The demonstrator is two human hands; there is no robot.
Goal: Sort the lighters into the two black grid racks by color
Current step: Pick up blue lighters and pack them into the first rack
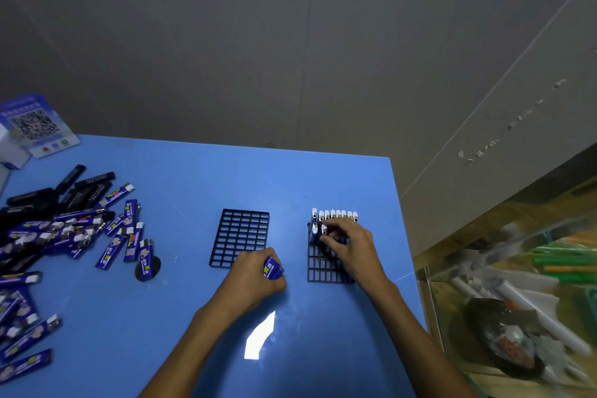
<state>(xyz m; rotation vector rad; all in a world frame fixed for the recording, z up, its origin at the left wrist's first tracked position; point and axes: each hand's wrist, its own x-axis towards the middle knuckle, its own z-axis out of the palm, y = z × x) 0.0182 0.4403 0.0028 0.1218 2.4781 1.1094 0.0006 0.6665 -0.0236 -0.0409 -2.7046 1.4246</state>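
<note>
Two black grid racks lie on the blue table. The left rack [240, 236] holds no lighters. In the right rack [324, 265] several blue lighters [337, 215] stand upright along the far row, white caps up. My right hand [350, 244] is over this rack, its fingertips pinching a blue lighter [323, 231] that stands in the second row. My left hand [255, 278] rests at the near corner of the left rack and grips a blue lighter [273, 268]. A loose pile of blue lighters [74, 236] and black lighters [80, 186] lies at the far left.
A QR-code card [35, 124] and a white box [11, 152] stand at the table's back left corner. A black round disc [147, 266] lies under one loose lighter. The table's right edge [405, 236] borders a glass case of clutter [517, 300].
</note>
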